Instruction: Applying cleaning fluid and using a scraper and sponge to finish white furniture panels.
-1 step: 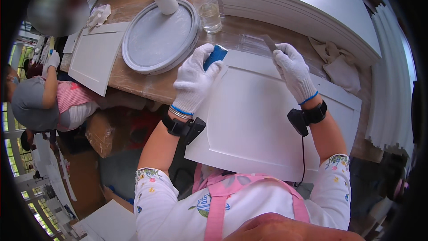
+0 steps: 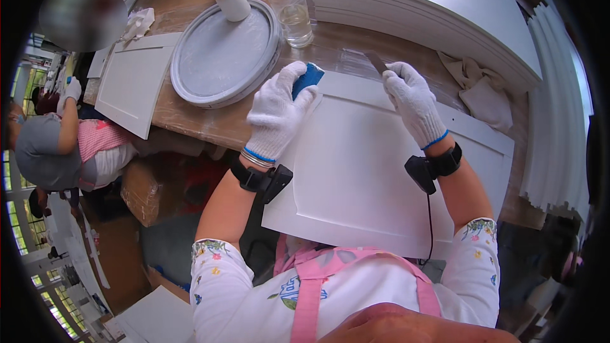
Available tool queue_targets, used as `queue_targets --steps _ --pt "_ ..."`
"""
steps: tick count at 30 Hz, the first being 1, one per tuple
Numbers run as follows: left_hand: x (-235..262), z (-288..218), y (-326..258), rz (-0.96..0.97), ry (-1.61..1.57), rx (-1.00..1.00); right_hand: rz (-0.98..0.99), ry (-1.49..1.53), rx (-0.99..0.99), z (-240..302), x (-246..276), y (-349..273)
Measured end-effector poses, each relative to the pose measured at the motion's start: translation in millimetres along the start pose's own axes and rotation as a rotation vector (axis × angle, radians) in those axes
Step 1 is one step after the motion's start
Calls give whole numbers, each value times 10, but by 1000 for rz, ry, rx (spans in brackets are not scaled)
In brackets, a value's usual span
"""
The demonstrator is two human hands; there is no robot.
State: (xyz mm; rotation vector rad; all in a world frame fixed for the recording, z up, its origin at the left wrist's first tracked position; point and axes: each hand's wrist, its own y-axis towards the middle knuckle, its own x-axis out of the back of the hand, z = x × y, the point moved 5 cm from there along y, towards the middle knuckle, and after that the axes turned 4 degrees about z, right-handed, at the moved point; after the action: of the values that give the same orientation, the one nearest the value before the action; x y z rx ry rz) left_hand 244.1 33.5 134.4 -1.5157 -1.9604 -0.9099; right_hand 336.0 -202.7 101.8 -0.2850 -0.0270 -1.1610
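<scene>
Now, from my remote seat, nearest to farthest:

Hands: two, both in white knit gloves, each with a black band at the wrist.

Panel: one white recessed door panel (image 2: 381, 171) under both hands, its near edge hanging over the bench toward me; both hands work along its far edge.

Left hand: my left hand (image 2: 276, 111) is closed around one blue sanding block (image 2: 309, 78), fingers curled over it. The block pokes out at about 1 o'clock from the glove and presses on the panel's far-left corner.

Right hand: my right hand (image 2: 413, 98) pinches one thin grey scraper blade (image 2: 376, 61) between thumb and fingertips. The blade runs out at about 10 o'clock from the fingers, over the bench just past the panel's far edge; I cannot tell whether its tip touches the wood.

Bench: one worn wooden workbench (image 2: 190, 121) carrying everything.

Round lid: one grey round lid (image 2: 222, 57), at 10 o'clock from the left hand, near it but apart.

Bottles: two that I can count clearly, one white glue bottle with a red tip (image 2: 230, 0) standing on the lid's far rim, one clear bottle with a white cap (image 2: 291, 7) just beside the lid at 3 o'clock.

Stacked panels: one pile of white panels (image 2: 432, 6) at 12 o'clock from the right hand; count cannot be told.

Rag: one crumpled cloth (image 2: 480, 92) at 3 o'clock from the right hand.

Small panel: one smaller white panel (image 2: 130, 79) at 9 o'clock from the lid.

Other person: one, at the far left, a gloved hand (image 2: 73, 87) raised by the bench.
</scene>
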Motion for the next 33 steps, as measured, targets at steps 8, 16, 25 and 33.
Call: queue_targets --steps 8,16,25,33 --pt "-291 -72 194 94 277 -115 -73 -411 228 58 -263 10" --pt "-356 -23 194 56 320 -203 -82 -845 373 196 -490 119" --pt "-317 -40 188 -46 266 -285 12 -1015 610 220 -649 124" --pt "-366 -18 210 -31 236 -293 4 -1096 736 271 -683 125"
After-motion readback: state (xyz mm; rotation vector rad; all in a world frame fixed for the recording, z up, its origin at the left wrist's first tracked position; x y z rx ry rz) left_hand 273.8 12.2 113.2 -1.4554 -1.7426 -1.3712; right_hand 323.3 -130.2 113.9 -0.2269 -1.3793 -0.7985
